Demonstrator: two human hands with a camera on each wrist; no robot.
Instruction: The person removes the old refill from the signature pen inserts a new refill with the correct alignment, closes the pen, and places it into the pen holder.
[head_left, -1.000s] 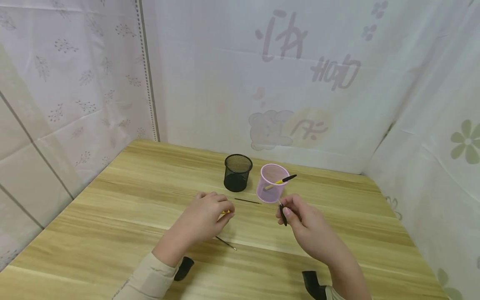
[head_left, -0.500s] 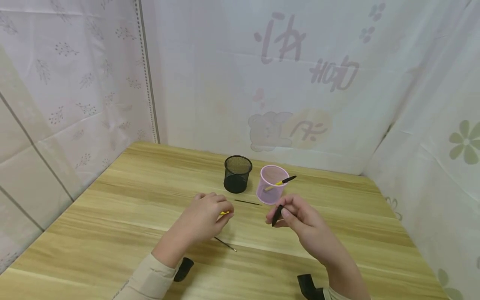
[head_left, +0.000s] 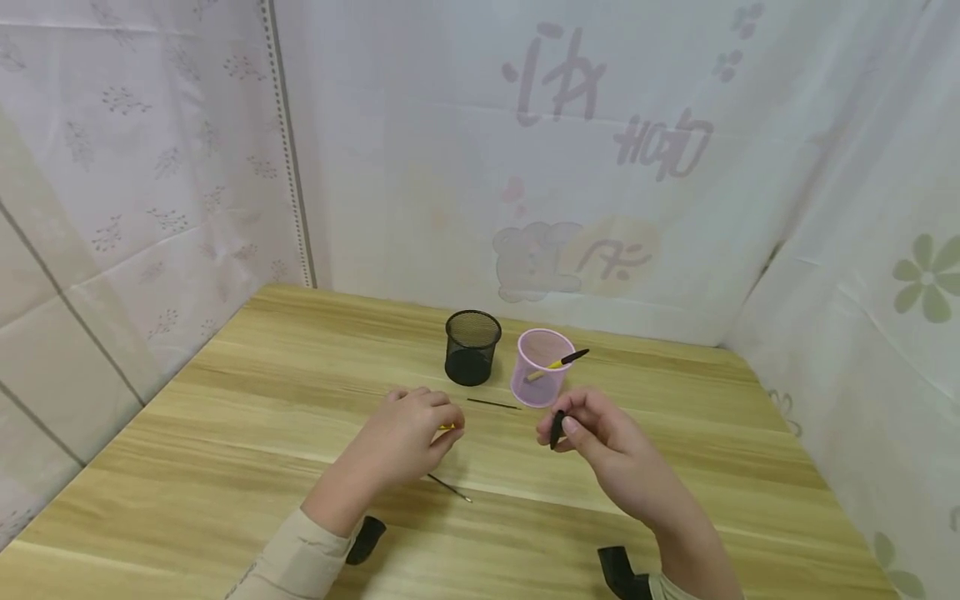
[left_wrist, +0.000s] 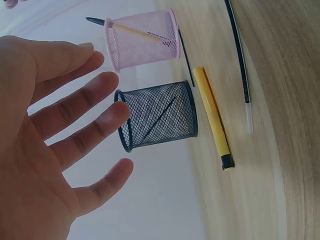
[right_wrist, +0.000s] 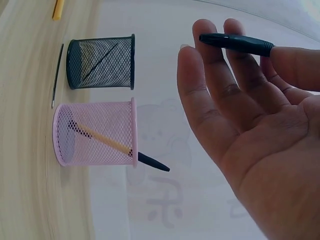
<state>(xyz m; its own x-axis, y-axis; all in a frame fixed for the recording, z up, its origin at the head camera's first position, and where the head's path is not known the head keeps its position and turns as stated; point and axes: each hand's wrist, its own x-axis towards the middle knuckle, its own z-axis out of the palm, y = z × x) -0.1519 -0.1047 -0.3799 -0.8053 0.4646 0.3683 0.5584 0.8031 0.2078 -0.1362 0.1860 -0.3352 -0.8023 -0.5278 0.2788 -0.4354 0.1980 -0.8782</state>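
Note:
In the head view my left hand hovers over the table, its fingers loosely bent. The left wrist view shows nothing in its grasp; a yellow pen barrel with a black end lies beyond the fingertips. My right hand pinches a short black pen tip section between thumb and fingers, in front of the pink mesh cup. One thin pen refill lies below the left hand, partly hidden by it. Another dark refill rests on the table in front of the cups.
A black mesh pen cup stands at the back, with a thin dark stick visible through its mesh. Right of it is a pink mesh pen cup holding a yellow and black pen. Curtains hang behind the wooden table.
The right hand's fingers have turned the black tip section and shifted it slightly left; a pale point visible at its top one second ago no longer shows. The left hand stays nearly still.

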